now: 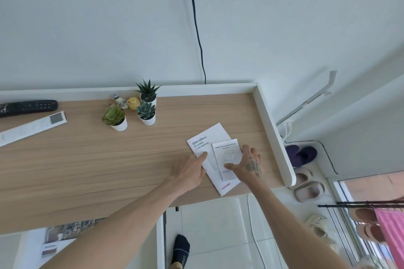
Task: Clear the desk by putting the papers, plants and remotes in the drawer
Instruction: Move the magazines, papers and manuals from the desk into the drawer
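Observation:
Two white booklets lie on the wooden desk near its right end: a large manual with a smaller leaflet on top. My left hand rests flat on the large manual's left edge. My right hand is spread over the leaflet, fingertips touching it. Three small potted plants stand at the back middle. A black remote and a long white remote lie at the far left. An open drawer shows below the desk's front edge, with papers inside.
A yellow trinket and a small figurine sit among the plants. A white raised rim borders the desk's back and right side. A black cable runs down the wall. Shoes lie on the floor to the right.

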A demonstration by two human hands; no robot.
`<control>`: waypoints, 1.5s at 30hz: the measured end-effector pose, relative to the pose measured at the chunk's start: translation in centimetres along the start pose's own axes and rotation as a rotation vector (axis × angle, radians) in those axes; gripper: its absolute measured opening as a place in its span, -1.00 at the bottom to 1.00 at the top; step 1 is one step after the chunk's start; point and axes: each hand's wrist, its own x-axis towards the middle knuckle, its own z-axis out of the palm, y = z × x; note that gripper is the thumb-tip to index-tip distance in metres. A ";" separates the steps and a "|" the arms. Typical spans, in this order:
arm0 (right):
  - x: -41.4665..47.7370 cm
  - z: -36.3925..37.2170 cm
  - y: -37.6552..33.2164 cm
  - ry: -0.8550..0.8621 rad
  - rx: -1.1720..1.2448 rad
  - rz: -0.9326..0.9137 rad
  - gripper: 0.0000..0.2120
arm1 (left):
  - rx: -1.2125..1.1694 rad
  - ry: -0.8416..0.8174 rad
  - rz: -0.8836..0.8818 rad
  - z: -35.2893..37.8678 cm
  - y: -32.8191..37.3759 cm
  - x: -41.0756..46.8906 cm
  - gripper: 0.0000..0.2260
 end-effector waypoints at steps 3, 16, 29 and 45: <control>0.6 -0.1 0.3 -0.020 0.028 0.017 -0.25 | 0.094 0.012 0.038 0.7 -0.3 0.5 -0.53; 1.1 -0.6 0.0 -0.133 0.289 0.017 -0.79 | 0.077 0.180 -0.163 0.0 -5.1 -2.6 -0.50; -1.8 1.2 -1.4 -0.213 0.590 0.077 -0.75 | -0.043 0.194 -0.351 -0.1 -7.1 -5.6 -0.55; -8.7 4.0 -4.4 -0.216 0.735 0.157 -0.71 | -0.780 0.188 -0.582 -2.2 -9.2 -9.3 -0.73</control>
